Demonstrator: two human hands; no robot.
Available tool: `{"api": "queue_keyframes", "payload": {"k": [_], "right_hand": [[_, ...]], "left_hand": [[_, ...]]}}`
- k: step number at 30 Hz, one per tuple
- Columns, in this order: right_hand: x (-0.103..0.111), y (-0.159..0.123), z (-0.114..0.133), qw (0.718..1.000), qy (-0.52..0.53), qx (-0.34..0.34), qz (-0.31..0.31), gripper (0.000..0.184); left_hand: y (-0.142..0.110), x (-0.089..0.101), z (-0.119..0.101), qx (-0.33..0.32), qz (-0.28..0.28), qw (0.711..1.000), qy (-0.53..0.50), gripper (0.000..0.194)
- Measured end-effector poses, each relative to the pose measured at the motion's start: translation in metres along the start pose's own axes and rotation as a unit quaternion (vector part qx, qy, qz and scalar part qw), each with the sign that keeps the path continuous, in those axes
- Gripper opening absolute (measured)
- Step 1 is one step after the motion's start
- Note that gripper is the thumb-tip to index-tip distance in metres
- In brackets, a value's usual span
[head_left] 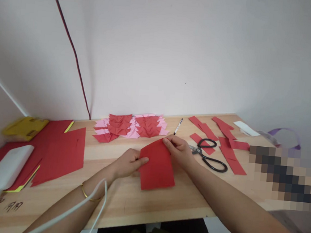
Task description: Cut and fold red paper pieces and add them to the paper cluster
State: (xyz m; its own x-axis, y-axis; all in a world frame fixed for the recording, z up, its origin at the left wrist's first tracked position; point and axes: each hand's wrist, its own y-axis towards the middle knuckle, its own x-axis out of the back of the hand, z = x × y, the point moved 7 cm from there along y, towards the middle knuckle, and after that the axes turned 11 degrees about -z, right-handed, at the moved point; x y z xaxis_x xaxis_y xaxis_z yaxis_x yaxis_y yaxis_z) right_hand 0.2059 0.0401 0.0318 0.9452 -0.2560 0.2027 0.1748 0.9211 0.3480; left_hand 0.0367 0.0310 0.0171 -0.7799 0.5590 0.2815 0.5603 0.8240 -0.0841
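Observation:
A sheet of red paper [157, 167] is raised over the middle of the table, gripped by both hands. My left hand [132, 161] pinches its left edge, thumb on top. At the upper right corner, my right hand [178, 149] is closed on the same sheet, its thumb on the near face. Just right of that hand lie black-handled scissors [206, 153] with their blades partly hidden. Behind the sheet, folded red and pink paper pieces [134, 125] stand in overlapping rows by the wall.
Red paper strips [232, 159] lie scattered at the right, near a white strip [245, 128]. A pen [178, 126] rests at the back. Large red sheets [62, 155], a white power bank [6, 168] with its cable, and a yellow packet [25, 128] occupy the left. A white cable crosses my left forearm.

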Motion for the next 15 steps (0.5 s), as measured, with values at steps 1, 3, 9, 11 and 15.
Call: {"api": "queue_keyframes", "payload": {"k": [1, 3, 9, 11, 15], "right_hand": [[0.003, 0.001, 0.001, 1.000, -0.001, 0.003, -0.012, 0.035], [0.010, 0.004, 0.000, 0.999, 0.020, 0.002, -0.039, 0.035], [0.025, 0.008, 0.006, 0.991, 0.019, 0.096, -0.094, 0.027], [0.017, 0.004, 0.009, 0.988, 0.000, 0.140, -0.059, 0.034], [-0.003, -0.005, 0.014, 0.979, -0.053, 0.193, 0.036, 0.047]], "left_hand": [[0.001, 0.001, 0.002, 0.009, -0.013, 1.000, -0.009, 0.038], [0.005, 0.008, 0.011, 0.035, -0.072, 0.995, -0.053, 0.036], [0.013, 0.049, 0.033, 0.020, -0.308, 0.896, -0.320, 0.025], [0.014, 0.051, 0.032, 0.014, -0.306, 0.882, -0.358, 0.023], [0.014, 0.042, 0.028, 0.021, -0.275, 0.887, -0.369, 0.025]]}}
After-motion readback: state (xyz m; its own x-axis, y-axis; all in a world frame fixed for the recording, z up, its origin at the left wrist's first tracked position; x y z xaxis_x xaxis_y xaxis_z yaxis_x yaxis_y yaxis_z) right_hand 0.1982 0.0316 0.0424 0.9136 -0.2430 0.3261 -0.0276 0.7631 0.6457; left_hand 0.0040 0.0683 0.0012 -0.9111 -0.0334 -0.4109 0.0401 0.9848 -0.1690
